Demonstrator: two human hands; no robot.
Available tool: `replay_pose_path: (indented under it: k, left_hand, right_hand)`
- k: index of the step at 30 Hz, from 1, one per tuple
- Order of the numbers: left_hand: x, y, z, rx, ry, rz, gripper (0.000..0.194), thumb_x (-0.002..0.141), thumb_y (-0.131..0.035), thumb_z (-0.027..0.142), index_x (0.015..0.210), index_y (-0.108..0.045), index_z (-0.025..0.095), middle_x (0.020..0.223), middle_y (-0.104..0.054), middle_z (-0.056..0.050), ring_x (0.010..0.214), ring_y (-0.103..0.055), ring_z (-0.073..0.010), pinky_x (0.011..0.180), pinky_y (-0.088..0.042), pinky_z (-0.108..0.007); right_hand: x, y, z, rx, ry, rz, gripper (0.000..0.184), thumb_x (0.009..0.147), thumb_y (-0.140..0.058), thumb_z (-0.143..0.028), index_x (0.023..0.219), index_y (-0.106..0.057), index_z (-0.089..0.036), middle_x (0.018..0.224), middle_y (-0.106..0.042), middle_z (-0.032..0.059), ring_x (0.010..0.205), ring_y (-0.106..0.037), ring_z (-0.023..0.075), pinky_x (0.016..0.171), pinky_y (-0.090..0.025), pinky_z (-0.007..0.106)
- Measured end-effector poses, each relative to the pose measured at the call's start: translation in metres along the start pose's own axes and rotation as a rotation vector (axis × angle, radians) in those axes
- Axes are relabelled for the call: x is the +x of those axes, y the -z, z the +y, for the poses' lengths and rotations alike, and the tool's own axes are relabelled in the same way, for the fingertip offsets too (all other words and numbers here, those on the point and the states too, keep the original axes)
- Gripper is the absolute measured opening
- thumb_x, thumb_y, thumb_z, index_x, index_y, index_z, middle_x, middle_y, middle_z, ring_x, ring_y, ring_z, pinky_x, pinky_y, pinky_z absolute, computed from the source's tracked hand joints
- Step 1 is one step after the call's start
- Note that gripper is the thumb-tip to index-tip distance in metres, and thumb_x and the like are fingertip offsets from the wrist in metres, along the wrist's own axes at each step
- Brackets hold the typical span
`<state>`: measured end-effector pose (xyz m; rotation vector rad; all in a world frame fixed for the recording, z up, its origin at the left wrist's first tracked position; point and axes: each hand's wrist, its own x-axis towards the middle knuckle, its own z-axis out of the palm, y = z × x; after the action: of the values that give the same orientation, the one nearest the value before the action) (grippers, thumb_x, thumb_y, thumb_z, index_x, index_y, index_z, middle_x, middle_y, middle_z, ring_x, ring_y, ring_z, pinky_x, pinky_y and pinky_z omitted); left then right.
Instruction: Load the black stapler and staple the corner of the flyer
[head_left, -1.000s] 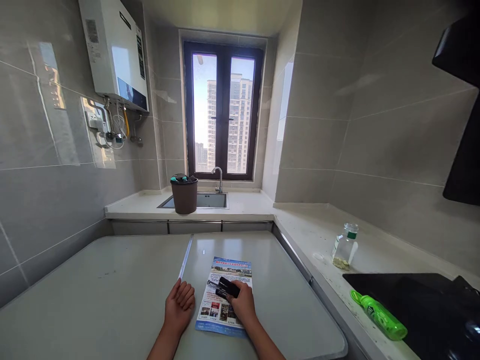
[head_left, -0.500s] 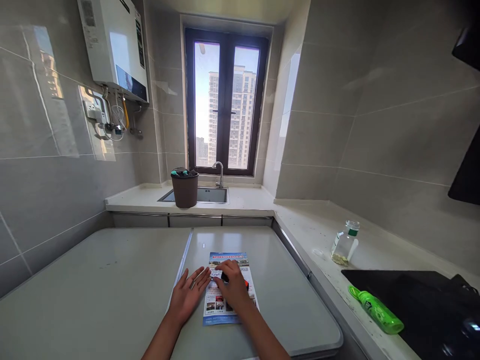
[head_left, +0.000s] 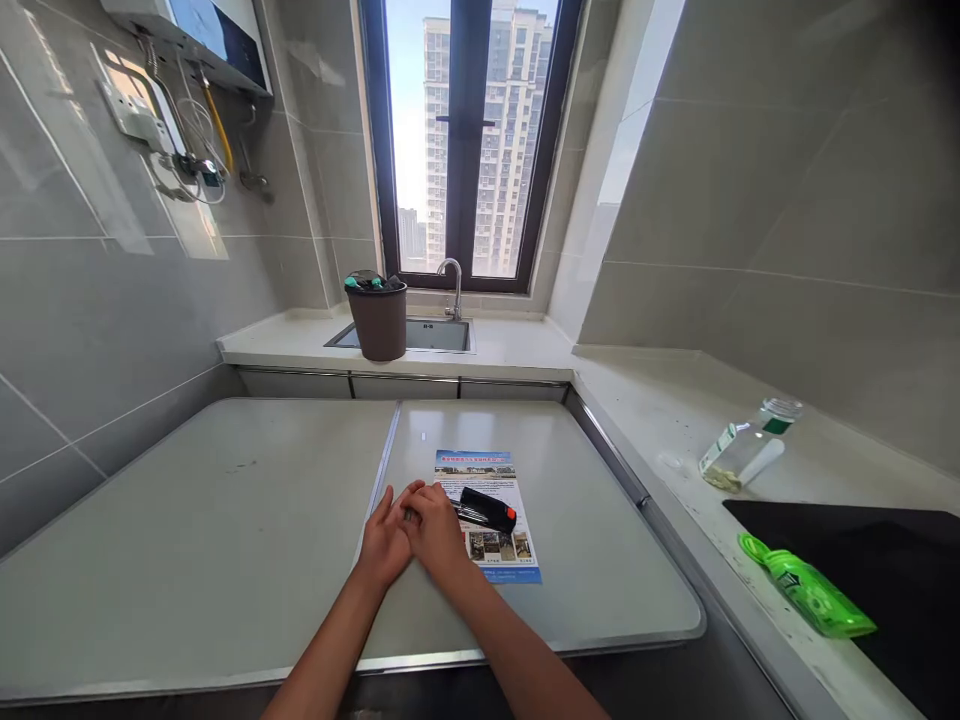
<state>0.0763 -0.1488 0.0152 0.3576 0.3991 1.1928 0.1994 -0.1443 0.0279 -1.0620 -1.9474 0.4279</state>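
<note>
On the folding table, a black stapler [head_left: 487, 510] with a red-orange end lies across a printed leaflet [head_left: 517, 574], its metal part pointing left. Beside the leaflet's left edge, my left hand [head_left: 385, 545] is turned palm up, thumb raised and fingers loosely extended. My right hand [head_left: 435, 530] reaches over it with bent, closed fingers, touching the left fingers. Whatever is between the right fingertips is hidden. The right hand is apart from the stapler and covers the leaflet's left side.
The pale table [head_left: 247, 560] has a seam left of the leaflet. Behind it, a brown bin [head_left: 380, 325] stands by the sink [head_left: 439, 336]. On the right counter [head_left: 637, 385] are a glass jar [head_left: 746, 450], a green bottle [head_left: 814, 592] and a black cooktop [head_left: 885, 560].
My right hand has moved left off the stapler and onto my left fingers, leaving the stapler on the leaflet. A small silvery piece seen at the left fingers is now hidden. The view tilted down.
</note>
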Motion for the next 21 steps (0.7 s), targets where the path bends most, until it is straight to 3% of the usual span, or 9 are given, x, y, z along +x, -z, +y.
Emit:
replay_pose_path:
  k: [3, 10, 15, 18, 21]
  left_hand:
    - [-0.003, -0.005, 0.000, -0.079, 0.002, -0.002, 0.041, 0.106, -0.048, 0.042, 0.123, -0.070, 0.013, 0.124, -0.073, -0.017, 0.131, -0.063, -0.0289, 0.121, -0.039, -0.047]
    - [-0.003, -0.020, -0.003, -0.167, -0.063, 0.033, 0.037, 0.100, -0.056, 0.041, 0.118, -0.072, 0.013, 0.107, -0.073, -0.014, 0.124, -0.065, -0.0297, 0.119, -0.040, -0.049]
    - [0.000, -0.013, -0.002, -0.170, -0.066, -0.027, 0.042, 0.103, -0.050, 0.047, 0.119, -0.071, 0.015, 0.125, -0.069, -0.017, 0.133, -0.059, -0.0309, 0.122, -0.037, -0.051]
    - [0.001, -0.009, 0.000, -0.176, -0.049, 0.009, 0.041, 0.104, -0.047, 0.045, 0.117, -0.072, 0.015, 0.137, -0.066, -0.018, 0.139, -0.055, -0.0309, 0.124, -0.034, -0.050]
    - [0.003, -0.009, 0.000, -0.203, -0.055, 0.056, 0.039, 0.103, -0.048, 0.041, 0.116, -0.071, 0.013, 0.143, -0.062, -0.020, 0.146, -0.049, -0.0309, 0.125, -0.033, -0.049]
  right_hand:
    - [0.002, 0.005, -0.003, 0.064, -0.022, -0.013, 0.027, 0.077, -0.076, -0.004, 0.094, -0.072, -0.023, 0.099, -0.071, 0.0032, 0.103, -0.062, 0.0239, 0.111, -0.043, 0.043]
    - [0.016, 0.033, -0.020, 0.376, -0.115, 0.081, 0.033, 0.067, -0.078, -0.001, 0.092, -0.074, -0.023, 0.088, -0.070, -0.0003, 0.082, -0.066, 0.0183, 0.078, -0.054, 0.030]
    - [0.032, 0.075, -0.023, 0.474, -0.094, 0.165, 0.020, 0.078, -0.073, -0.008, 0.092, -0.076, -0.023, 0.086, -0.073, 0.0002, 0.079, -0.068, 0.0169, 0.077, -0.055, 0.029]
    - [0.040, 0.103, -0.009, 0.449, -0.096, 0.169, 0.011, 0.085, -0.070, -0.014, 0.090, -0.076, -0.022, 0.088, -0.075, 0.0021, 0.084, -0.070, 0.0184, 0.081, -0.055, 0.032]
    - [0.041, 0.118, 0.008, 0.351, -0.121, 0.182, 0.008, 0.087, -0.069, -0.016, 0.085, -0.074, -0.022, 0.085, -0.073, 0.0020, 0.078, -0.067, 0.0177, 0.078, -0.054, 0.032]
